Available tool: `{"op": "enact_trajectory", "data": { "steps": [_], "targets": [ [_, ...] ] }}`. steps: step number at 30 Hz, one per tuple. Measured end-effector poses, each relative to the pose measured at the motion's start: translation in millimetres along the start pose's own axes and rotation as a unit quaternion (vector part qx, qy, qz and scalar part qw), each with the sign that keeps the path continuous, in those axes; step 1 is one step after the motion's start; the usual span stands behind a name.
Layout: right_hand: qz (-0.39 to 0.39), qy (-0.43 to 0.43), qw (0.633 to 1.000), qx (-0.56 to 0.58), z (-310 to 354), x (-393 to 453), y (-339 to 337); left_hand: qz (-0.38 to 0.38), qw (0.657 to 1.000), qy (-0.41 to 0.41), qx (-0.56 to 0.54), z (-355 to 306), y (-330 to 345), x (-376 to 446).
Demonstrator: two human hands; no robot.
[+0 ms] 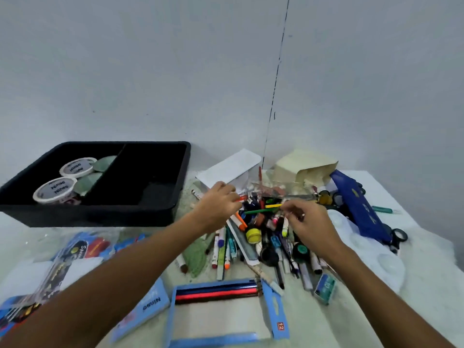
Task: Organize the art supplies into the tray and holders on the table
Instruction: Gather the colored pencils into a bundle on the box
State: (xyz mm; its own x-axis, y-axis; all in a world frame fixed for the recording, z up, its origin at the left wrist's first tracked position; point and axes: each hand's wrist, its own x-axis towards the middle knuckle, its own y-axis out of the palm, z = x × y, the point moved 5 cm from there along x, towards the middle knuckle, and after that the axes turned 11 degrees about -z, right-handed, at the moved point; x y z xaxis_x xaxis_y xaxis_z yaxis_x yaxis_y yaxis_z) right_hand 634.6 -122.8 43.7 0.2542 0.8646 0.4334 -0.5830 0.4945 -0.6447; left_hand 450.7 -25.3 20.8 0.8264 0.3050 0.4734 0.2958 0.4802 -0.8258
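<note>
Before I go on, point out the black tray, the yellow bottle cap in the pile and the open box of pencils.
black tray [160, 209]: head view, on its front right wall.
yellow bottle cap [253, 235]: head view, on its round top.
open box of pencils [216, 293]: head view, on the pencils inside.

A single wide-angle camera sits on the person's head, facing forward and tilted down across the tabletop [426, 285]. It is close: both forearms run up from the bottom corners into the centre of the frame. The pile of pens and markers [263, 237] lies mid-frame, the black tray [175, 197] at left. The upper half takes in a pale wall [150, 71]. Straight edges bow toward the frame's borders.
</note>
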Motion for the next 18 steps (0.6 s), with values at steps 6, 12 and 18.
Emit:
{"op": "enact_trajectory", "data": {
  "steps": [6, 12, 18],
  "targets": [
    [-0.001, 0.035, 0.997, -0.075, -28, 19, 2, 0.057, 0.993, 0.102, 0.010, 27, 6, 17],
    [0.050, -0.009, 0.990, -0.133, -34, 34, 18, 0.107, 0.975, -0.127, -0.148, 71, -27, 23],
    [0.023, -0.154, 0.976, -0.153, -21, 31, 26, 0.082, 0.706, -0.456, -0.535, 32, -9, 26]
  ]
}}
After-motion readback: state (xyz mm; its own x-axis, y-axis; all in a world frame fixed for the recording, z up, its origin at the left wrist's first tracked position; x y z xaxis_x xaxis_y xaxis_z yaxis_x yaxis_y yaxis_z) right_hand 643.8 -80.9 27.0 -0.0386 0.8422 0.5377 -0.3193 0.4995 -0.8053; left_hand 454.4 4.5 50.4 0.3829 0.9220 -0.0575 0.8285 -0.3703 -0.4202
